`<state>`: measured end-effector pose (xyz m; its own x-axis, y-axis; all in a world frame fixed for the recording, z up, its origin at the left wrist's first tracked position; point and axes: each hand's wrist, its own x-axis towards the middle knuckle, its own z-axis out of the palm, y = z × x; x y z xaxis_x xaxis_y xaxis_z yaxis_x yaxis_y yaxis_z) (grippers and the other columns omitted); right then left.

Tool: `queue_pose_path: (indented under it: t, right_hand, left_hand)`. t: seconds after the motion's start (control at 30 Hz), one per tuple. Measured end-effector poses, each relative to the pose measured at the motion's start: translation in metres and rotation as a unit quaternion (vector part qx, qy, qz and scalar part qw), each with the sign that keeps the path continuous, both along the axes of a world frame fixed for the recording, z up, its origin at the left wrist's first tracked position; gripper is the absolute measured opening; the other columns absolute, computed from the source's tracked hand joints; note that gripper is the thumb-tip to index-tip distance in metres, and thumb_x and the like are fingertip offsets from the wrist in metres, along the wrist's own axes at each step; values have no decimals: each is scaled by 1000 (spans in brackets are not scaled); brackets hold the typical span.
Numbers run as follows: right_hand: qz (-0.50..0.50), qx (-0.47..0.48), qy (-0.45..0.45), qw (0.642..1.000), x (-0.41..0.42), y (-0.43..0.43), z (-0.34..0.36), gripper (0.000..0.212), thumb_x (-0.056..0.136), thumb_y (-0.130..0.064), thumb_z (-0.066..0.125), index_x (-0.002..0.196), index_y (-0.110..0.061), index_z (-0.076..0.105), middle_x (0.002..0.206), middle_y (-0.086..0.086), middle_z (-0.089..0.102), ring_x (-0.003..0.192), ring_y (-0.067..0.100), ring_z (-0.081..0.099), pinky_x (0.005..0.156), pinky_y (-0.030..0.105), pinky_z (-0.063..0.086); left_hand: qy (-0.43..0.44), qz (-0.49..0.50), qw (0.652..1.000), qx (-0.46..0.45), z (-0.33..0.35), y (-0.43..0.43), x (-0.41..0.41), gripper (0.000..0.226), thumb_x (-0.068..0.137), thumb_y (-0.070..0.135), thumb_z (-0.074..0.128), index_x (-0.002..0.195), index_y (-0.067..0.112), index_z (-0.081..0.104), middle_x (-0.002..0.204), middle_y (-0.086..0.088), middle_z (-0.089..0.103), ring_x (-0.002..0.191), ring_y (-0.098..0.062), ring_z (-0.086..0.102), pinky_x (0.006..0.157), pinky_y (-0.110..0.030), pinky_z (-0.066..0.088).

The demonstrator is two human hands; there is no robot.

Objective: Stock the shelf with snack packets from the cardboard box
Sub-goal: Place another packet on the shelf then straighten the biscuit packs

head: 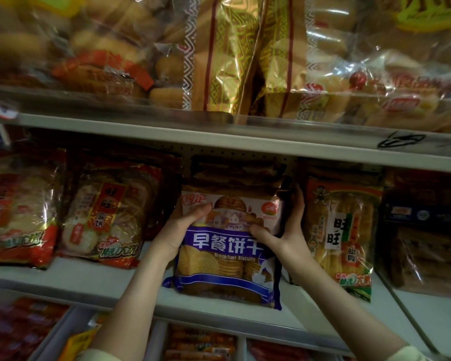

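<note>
Head view, red rice cracker bags (pixel 107 217) at left, left hand (pixel 177 230) gripping Breakfast Biscuits packet (pixel 227 259) standing on middle shelf (pixel 89 280), right hand (pixel 284 230) clasping its right edge, thumb on front, yellow rice cracker bag (pixel 341 235) just beside.

**Pale metal shelving in dim light**

We face pale grey metal shelving that fills the whole view. The upper shelf (pixel 219 134) crosses the frame, with a clear plastic strip (pixel 89 99) along its front lip and a black scribble (pixel 401 140) on its edge at the right. Behind the middle shelf (pixel 89 278) we see a dark perforated back panel (pixel 235 152). Below, white dividers (pixel 155 340) split the lowest level into bins. The light is dim and warm, darkest just under the upper shelf.
</note>
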<state>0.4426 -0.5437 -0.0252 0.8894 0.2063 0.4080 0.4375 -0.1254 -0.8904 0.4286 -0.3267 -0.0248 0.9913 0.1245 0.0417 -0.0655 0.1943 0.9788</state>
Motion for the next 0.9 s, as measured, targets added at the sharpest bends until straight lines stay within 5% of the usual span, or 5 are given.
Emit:
queue_pose_path:
  t: [0.17, 0.3, 0.5, 0.67, 0.9]
  right_hand:
    - [-204, -214, -338, 893, -26, 32, 16, 90, 82, -33, 61, 150, -22, 4, 157, 5, 11, 148, 23, 6, 120, 48, 9]
    - [-115, -242, -367, 891, -60, 89, 18, 83, 83, -21, 58, 152, -17, 12, 158, 2, 9, 148, 16, -1, 120, 30, -1]
    - [100, -131, -97, 981, -69, 188, -8, 89, 88, -25, 65, 151, -29, 3, 157, -12, 9, 141, -6, 5, 112, 9, 6]
    - [82, -57, 170, 980, -38, 238, -23, 115, 67, -34, 84, 149, -22, 4, 149, 5, 31, 138, 23, 32, 113, 40, 32]
    - [92, -51, 208, 973, -24, 241, -34, 64, 83, -20, 72, 129, -24, 28, 118, -2, 51, 85, 1, 53, 53, 3, 42]
  left_hand:
    - [-123, 204, 944, 227, 9, -2, -20, 52, 85, 40, 65, 132, 32, 45, 111, 17, 55, 104, -6, 55, 86, -16, 46]
    - [-216, 321, 874, 295, 9, 28, -39, 20, 93, 21, 56, 112, 26, 55, 106, 13, 59, 100, -3, 58, 84, -8, 43]
    - [-102, 520, 768, 360, -14, 103, -60, 38, 90, 13, 57, 126, 4, 50, 125, -18, 51, 119, -30, 46, 99, -33, 35]
    - [76, 418, 830, 361, -40, 137, -53, 67, 90, 36, 57, 145, 10, 29, 145, -21, 34, 134, -37, 30, 110, -47, 29]
    - [149, 392, 813, 405, -54, 144, -48, 88, 86, 59, 51, 150, 13, 12, 149, -14, 26, 137, -34, 25, 111, -49, 25]
